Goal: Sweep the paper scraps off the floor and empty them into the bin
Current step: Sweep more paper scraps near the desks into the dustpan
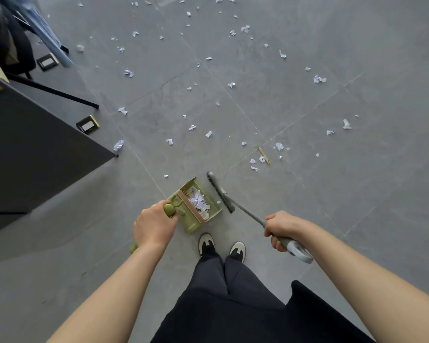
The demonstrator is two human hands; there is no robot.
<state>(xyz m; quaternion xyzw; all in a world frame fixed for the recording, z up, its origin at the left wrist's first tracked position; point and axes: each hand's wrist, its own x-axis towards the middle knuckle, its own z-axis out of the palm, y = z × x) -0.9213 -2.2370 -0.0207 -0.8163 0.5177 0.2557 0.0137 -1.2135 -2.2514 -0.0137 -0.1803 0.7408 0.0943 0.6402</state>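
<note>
In the left hand (154, 226): green dustpan (196, 205) handle, held tight
In the right hand (279, 227): gray broom (221, 191) handle, held tight
Between hands: scraps (200, 201) in dustpan

Both arms reach forward and down; left hand (155, 225) and right hand (281, 230) each curled closed.

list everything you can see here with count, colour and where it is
dustpan: one, green, on the floor ahead of the shoes, paper scraps inside
broom: one, grey, head on the floor right of the dustpan
paper scraps: many, white, scattered over the floor
clothespin: one, wooden, among scraps ahead
floor sockets: two, dark, brass-edged, at left
desk: one, black, left
floor: grey tiles
shoes: two, black and white
left hand: grips the dustpan handle
right hand: grips the broom handle
</note>
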